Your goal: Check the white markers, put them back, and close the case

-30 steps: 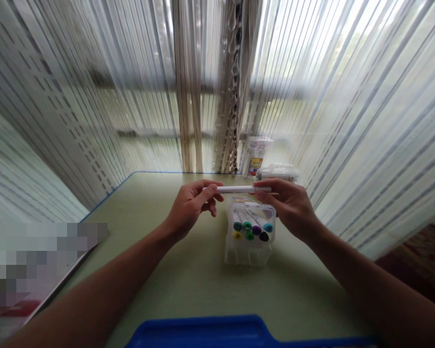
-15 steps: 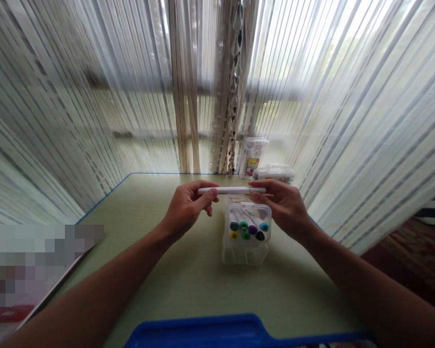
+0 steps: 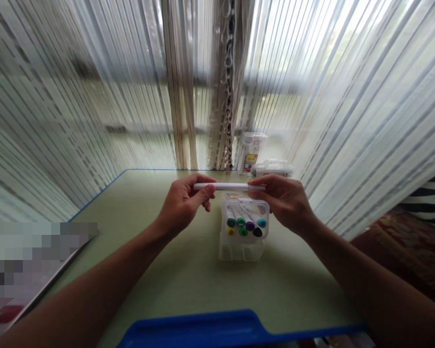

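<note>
A white marker is held level in the air between both hands. My left hand pinches its left end between thumb and fingers. At the other end, my right hand grips it and covers the tip. Just below stands a clear plastic case with several markers lying in it, their coloured ends facing me: green, teal, purple, light blue, yellow and black.
The pale green table has a blue rim with a raised blue piece at the near edge. Behind my right hand are an upright clear package and a white-clear case. String curtains hang around the table.
The view has shifted slightly, so everything sits a little higher and to the left. Both hands keep the same hold on the marker.
</note>
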A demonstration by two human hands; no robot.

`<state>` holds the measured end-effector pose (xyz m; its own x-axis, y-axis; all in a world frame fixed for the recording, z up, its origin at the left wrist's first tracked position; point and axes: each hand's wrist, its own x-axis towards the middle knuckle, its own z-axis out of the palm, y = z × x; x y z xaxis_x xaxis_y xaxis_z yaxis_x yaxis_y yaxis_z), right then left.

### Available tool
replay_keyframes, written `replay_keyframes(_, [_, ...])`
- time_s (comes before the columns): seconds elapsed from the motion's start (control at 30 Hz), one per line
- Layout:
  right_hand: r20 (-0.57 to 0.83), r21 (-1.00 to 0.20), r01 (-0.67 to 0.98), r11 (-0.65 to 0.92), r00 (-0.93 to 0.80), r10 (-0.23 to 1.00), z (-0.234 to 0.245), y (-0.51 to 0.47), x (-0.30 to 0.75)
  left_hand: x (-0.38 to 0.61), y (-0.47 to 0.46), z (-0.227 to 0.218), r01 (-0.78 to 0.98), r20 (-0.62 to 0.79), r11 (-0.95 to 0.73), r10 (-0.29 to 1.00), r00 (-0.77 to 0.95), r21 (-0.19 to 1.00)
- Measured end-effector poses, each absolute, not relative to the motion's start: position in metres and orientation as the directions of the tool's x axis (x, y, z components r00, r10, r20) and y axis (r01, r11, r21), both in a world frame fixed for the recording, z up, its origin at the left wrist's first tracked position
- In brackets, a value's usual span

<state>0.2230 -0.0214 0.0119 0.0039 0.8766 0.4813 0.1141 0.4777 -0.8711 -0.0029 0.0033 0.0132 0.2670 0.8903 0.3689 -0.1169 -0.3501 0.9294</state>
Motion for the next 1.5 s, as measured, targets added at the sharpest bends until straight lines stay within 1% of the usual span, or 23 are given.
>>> replay_keyframes(0.2, [0.487, -0.865, 0.133, 0.483, -0.004, 0.873, 0.013, -0.021, 0.224, -0.003, 0.002, 0.013, -0.118, 0.375, -0.357, 0.888, 0.264, 0.927])
replay_keyframes(0.5, [0.486, -0.868, 0.116, 0.483, -0.004, 0.874, 0.013, -0.022, 0.223, -0.002, -0.001, 0.016, -0.093, 0.384, -0.373, 0.886, 0.258, 0.923])
replay_keyframes(0.73, [0.461, -0.884, 0.090, 0.459, 0.002, 0.887, 0.013, -0.021, 0.226, -0.001, 0.000, 0.015, -0.038, 0.438, -0.443, 0.864, 0.248, 0.896])
replay_keyframes(0.97, [0.488, -0.866, 0.106, 0.489, -0.035, 0.872, 0.008, -0.015, 0.229, 0.000, 0.002, 0.010, -0.025, 0.503, -0.512, 0.831, 0.240, 0.858])
replay_keyframes(1.17, [0.511, -0.852, 0.123, 0.509, -0.019, 0.859, 0.011, -0.017, 0.230, -0.001, 0.000, 0.009, 0.034, 0.533, -0.557, 0.809, 0.247, 0.830])
replay_keyframes(1.5, [0.510, -0.858, 0.057, 0.511, -0.035, 0.860, 0.010, -0.016, 0.231, 0.000, 0.000, 0.006, 0.088, 0.562, -0.599, 0.785, 0.259, 0.796])
